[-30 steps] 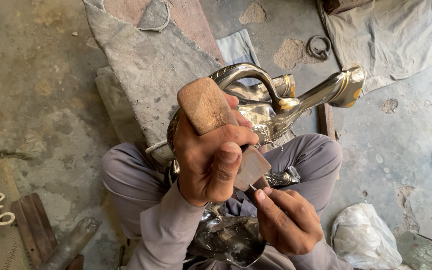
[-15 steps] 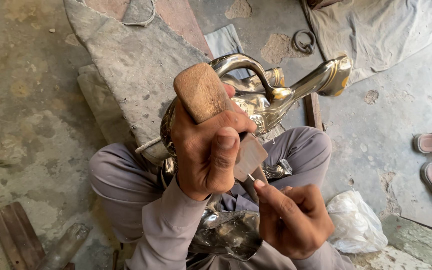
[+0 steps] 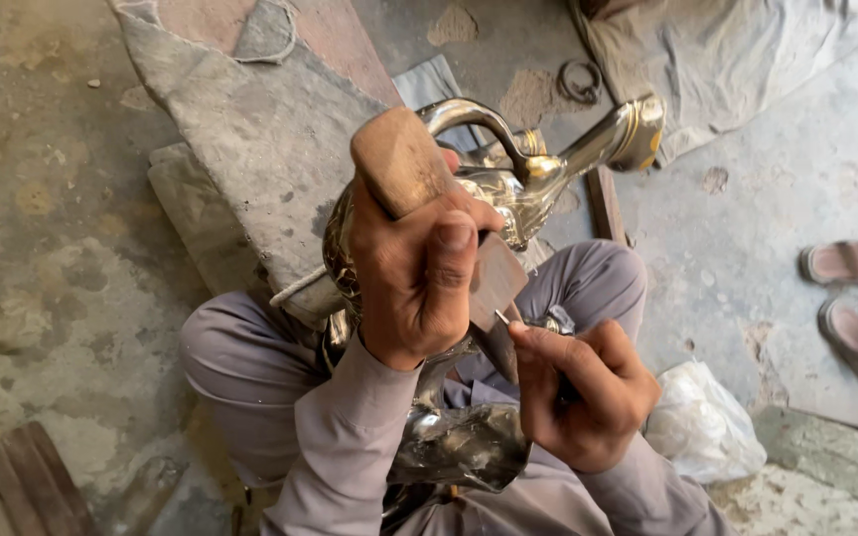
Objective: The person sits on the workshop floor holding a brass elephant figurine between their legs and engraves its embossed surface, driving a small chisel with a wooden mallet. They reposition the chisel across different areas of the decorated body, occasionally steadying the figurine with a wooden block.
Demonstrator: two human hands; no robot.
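Above the brass vessel [image 3: 508, 189] on the lap, left hand [image 3: 414, 273] grips a wooden mallet [image 3: 399, 159], right hand [image 3: 578, 392] pinching a chisel [image 3: 500, 318] just below.

two hands: the left hand [image 3: 414, 273] and the right hand [image 3: 583, 392]. one wooden mallet [image 3: 404, 164], one thin metal tool [image 3: 501, 318], one shiny metal vessel [image 3: 508, 174]. two sandals [image 3: 851, 263] on the floor, one metal ring [image 3: 580, 81], one white plastic bag [image 3: 699, 427], one grey cloth [image 3: 737, 60].
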